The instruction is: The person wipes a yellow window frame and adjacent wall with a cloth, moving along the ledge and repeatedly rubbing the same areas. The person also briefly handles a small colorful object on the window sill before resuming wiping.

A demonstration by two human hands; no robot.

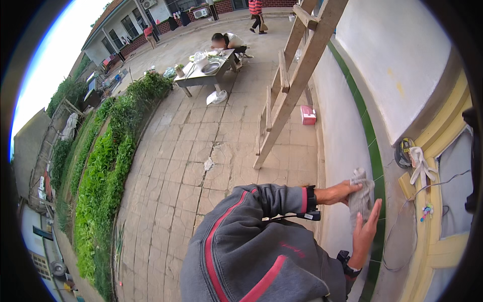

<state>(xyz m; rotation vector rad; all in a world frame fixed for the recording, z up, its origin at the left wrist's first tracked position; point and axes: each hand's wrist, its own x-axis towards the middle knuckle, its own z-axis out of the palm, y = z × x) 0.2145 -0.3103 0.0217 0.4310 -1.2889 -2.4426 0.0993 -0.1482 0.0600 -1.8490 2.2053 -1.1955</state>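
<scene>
My left hand (337, 191) grips a bunched grey cloth (361, 198), possibly a fabric work glove, beside the wall. The thumb lies over the cloth and the fingers go behind it. Just below, my right hand (365, 231) is held flat against or close to the cloth's lower end, thumb apart from straight fingers; whether it touches is unclear. On the window ledge to the right lie a white glove (419, 164), a round black-and-yellow object (404, 151), a yellowish block (406, 185) and a small colourful trinket (427, 212).
A wooden ladder (292, 96) stands near the wall, a pink box (308, 115) beyond it. A thin cable (400, 211) loops across the ledge. A person sits at a low table (188, 79) bearing bowls; others are farther off. A vegetable bed (100, 162) borders the paving.
</scene>
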